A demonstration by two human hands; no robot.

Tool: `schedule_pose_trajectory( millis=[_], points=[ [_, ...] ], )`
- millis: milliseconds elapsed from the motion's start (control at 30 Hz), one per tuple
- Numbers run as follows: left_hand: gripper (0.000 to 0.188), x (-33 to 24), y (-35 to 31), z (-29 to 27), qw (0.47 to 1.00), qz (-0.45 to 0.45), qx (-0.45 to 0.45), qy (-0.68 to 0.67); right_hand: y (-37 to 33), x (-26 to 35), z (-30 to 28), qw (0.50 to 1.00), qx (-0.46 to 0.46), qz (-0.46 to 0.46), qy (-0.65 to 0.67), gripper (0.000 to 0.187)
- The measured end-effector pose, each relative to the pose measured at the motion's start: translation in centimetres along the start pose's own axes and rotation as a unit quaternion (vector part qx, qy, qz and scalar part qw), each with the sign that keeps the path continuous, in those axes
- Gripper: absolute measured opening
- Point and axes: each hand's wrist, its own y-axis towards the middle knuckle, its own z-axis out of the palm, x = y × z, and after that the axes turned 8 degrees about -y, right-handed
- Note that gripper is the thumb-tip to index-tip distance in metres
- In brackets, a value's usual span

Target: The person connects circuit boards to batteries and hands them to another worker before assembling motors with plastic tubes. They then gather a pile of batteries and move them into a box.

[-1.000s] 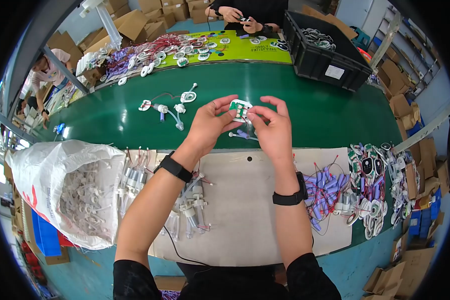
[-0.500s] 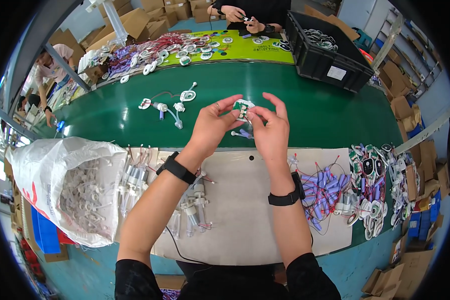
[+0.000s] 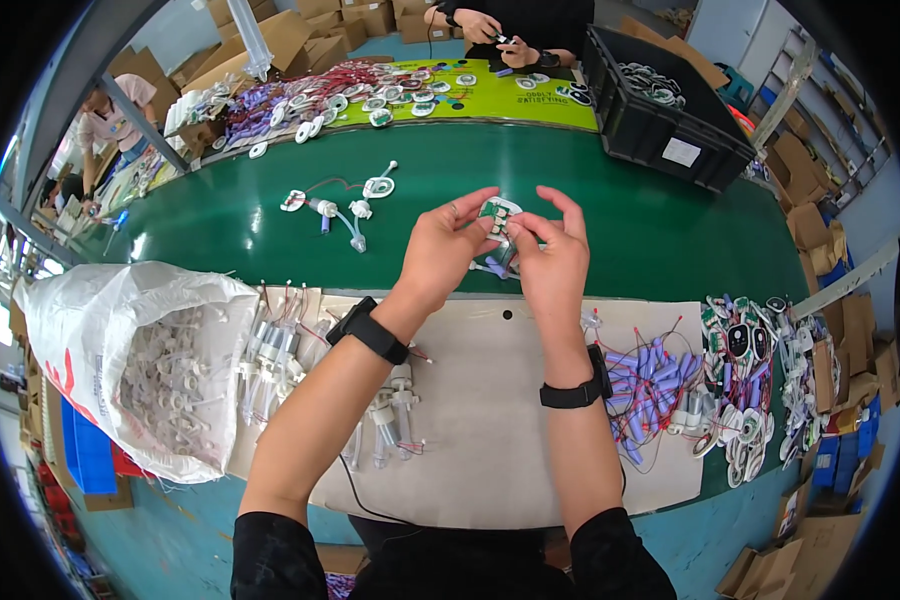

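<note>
A small green circuit board in a white round housing (image 3: 499,214) is held up between both hands above the green belt. My left hand (image 3: 438,252) grips its left side with thumb and fingers. On the right edge, the thumb and index finger of my right hand (image 3: 552,262) are pinched, with the other fingers raised. Under the hands hangs or lies a purple cylinder (image 3: 494,267) with a clear-and-white part, half hidden by my fingers. To the left on the belt lies a wired assembly of pump, tubing and white rings (image 3: 361,209).
Before me, a beige mat (image 3: 470,400) carries pump units (image 3: 385,415) at left and purple cylinders (image 3: 655,375) at right. A white sack (image 3: 70,310) of clear parts stands left. Finished-looking ring boards (image 3: 745,345) pile up right. A black crate (image 3: 670,130) and a co-worker's hands (image 3: 495,35) are across the belt.
The view has shifted slightly, so the scene sits a little further right. Both my hands still hold the board. The person at far left has drawn an arm back from the belt.
</note>
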Motion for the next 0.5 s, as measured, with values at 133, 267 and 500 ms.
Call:
schedule_pose_trajectory(
  millis=[133,267,500],
  points=[
    [0.04,-0.1,0.2,-0.2,0.999,-0.022,0.004,-0.039,0.1,-0.7,0.3,0.994,-0.044,-0.077,-0.057,0.012],
    [0.04,0.4,0.2,-0.3,0.997,-0.038,0.003,-0.066,0.0,0.3,-0.2,0.997,0.025,0.027,0.065,0.013],
    [0.039,0.4,0.0,0.1,1.0,0.008,0.005,-0.006,-0.1,-0.6,0.3,0.998,-0.027,-0.038,-0.033,0.01]
  ],
)
